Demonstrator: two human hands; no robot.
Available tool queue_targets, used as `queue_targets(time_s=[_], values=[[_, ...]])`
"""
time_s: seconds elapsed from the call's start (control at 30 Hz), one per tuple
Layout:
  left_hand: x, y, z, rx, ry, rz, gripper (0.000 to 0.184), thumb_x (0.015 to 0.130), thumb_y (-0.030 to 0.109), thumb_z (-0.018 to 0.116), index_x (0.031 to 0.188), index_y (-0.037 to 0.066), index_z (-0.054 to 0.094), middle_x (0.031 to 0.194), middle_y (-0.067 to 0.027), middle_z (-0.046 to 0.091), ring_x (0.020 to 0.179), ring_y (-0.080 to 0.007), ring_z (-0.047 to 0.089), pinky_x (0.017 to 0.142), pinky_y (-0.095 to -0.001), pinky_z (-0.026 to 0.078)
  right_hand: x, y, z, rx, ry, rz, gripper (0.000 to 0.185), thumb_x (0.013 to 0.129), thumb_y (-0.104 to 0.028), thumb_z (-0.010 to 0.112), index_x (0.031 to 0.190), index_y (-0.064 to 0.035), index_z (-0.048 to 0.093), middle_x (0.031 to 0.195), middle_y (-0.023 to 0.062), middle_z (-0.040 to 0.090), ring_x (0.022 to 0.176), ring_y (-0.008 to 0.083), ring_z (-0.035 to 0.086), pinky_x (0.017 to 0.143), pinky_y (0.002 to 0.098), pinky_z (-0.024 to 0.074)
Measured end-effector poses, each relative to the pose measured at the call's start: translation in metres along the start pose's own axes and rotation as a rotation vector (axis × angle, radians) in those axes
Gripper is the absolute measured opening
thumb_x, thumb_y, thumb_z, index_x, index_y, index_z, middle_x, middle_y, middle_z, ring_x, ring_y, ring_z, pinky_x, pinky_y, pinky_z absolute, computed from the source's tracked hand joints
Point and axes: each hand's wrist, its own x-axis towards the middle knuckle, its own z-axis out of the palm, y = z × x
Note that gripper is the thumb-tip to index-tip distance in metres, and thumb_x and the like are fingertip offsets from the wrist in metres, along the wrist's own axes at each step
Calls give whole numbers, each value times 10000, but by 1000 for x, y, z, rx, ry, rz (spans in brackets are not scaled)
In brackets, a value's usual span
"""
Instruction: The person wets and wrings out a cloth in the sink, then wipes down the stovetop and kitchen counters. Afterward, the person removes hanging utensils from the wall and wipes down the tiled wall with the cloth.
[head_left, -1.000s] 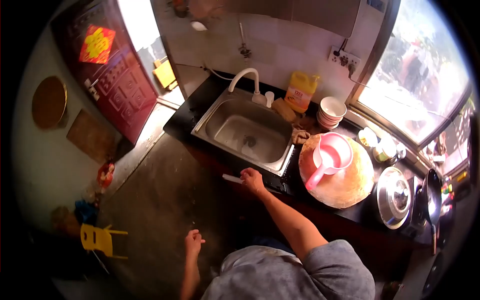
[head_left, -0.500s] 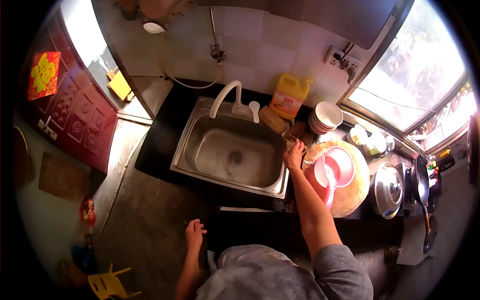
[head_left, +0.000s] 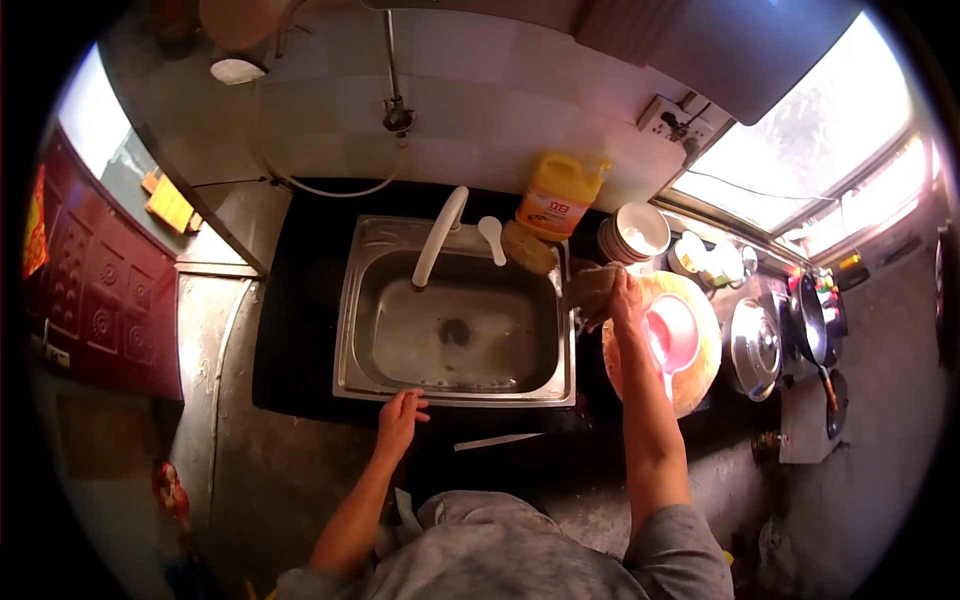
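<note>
The right hand (head_left: 627,296) is gripping a brownish cloth (head_left: 592,290), its fingers closing on the upper edge while the cloth is hanging down beside the right rim of the sink (head_left: 346,330). Whether its lower end is touching the counter (head_left: 295,330), I cannot tell. The left hand (head_left: 401,412) is hovering near the sink's front edge, its fingers loosely bending and released, with nothing showing between them; contact with the rim is hard to judge.

As far as things are showing, the cloth is already in the grip, but the hand is not pressing it on any surface that I can make out. No wiping is showing yet, and pale flecks are lying along the front of the basin floor, so that part is looking undone.

Just right of the hand, 1 pink ladle (head_left: 673,335) is resting on a round board (head_left: 696,388), the right forearm partly crossing in front of the board. Beyond the cloth, a stack of bowls (head_left: 637,232) is standing by the wall, with a yellow jug (head_left: 560,195) to its left and a brown block (head_left: 528,248) lying at the sink's back corner. The white faucet (head_left: 438,240) is arching over the basin. Farther right, a lidded pot (head_left: 756,350) and a dark pan (head_left: 808,312) are sitting beyond the board.
</note>
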Motion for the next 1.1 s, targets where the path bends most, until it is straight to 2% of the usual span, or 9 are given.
queue_targets(time_s=[0.23, 0.33, 0.5, 0.77, 0.87, 0.93, 1.0, 1.07, 1.1], values=[[86, 56, 74, -407, -306, -441, 623, 893, 510, 607, 1333, 96, 454, 1306, -145, 494, 1113, -255, 563, 841, -377, 521, -89, -125, 10, 1000, -393, 858, 612, 877, -645, 526, 1118, -90, 615, 1026, 94, 655, 929, 241, 638, 844, 367, 524], [109, 42, 100, -825, -516, -643, 697, 813, 645, 621, 1285, 145, 508, 1298, -101, 517, 1251, -258, 454, 928, -452, 490, -122, -110, 56, 1089, -533, 616, 602, 865, -616, 572, 1133, -77, 594, 1063, 96, 643, 952, 252, 632, 828, 385, 527], [99, 66, 111, -979, -435, -531, 512, 876, 418, 672, 1254, 102, 534, 1215, -86, 595, 1158, -250, 554, 957, -421, 482, -123, -96, 81, 791, -621, 393, 354, 869, -189, 674, 1147, 8, 578, 1047, 89, 650, 924, 165, 614, 800, 272, 495], [106, 103, 127, -822, -153, -216, 427, 855, 190, 708, 1223, 49, 544, 1158, -81, 606, 1062, -234, 593, 934, -379, 485, -85, -32, 103, 492, -301, 31, 364, 887, -199, 645, 1196, -50, 524, 1027, 56, 614, 941, 152, 572, 823, 262, 464], [106, 112, 134, -573, -105, -120, 422, 844, 187, 716, 1213, 61, 554, 1150, -70, 595, 1048, -211, 582, 906, -347, 474, -92, -47, 106, 571, -224, 468, 364, 905, -231, 614, 1211, -65, 508, 1022, 62, 613, 939, 192, 587, 850, 285, 478], [102, 119, 139, -168, -275, -122, 433, 849, 178, 701, 1245, 98, 545, 1159, -56, 584, 1088, -219, 566, 928, -346, 456, -100, -59, 108, 1030, -521, 758, 451, 946, -387, 506, 1263, -66, 498, 1178, 117, 588, 1034, 278, 588, 928, 393, 472], [99, 103, 154, 303, -437, 567, 422, 836, 185, 696, 1220, 63, 570, 1054, -72, 622, 1051, -169, 560, 901, -307, 441, -100, -21, 128, 1753, -922, 935, 555, 971, -486, 407, 1339, -73, 449, 1305, 146, 526, 1113, 321, 560, 991, 451, 429], [92, 126, 150, 823, -279, 848, 383, 868, 187, 659, 1214, 46, 575, 1073, -87, 623, 1070, -172, 555, 948, -314, 414, -102, -44, 113, 1781, -899, 717, 638, 978, -551, 300, 1395, -83, 420, 1354, 156, 500, 1184, 335, 518, 1023, 471, 398], [104, 128, 146, 525, -251, 695, 349, 899, 211, 622, 1202, 42, 585, 1099, -94, 623, 1088, -190, 559, 972, -327, 398, -103, -47, 113, 1894, -888, 702, 632, 983, -542, 297, 1402, -85, 418, 1356, 154, 500, 1196, 333, 510, 1030, 460, 393]])
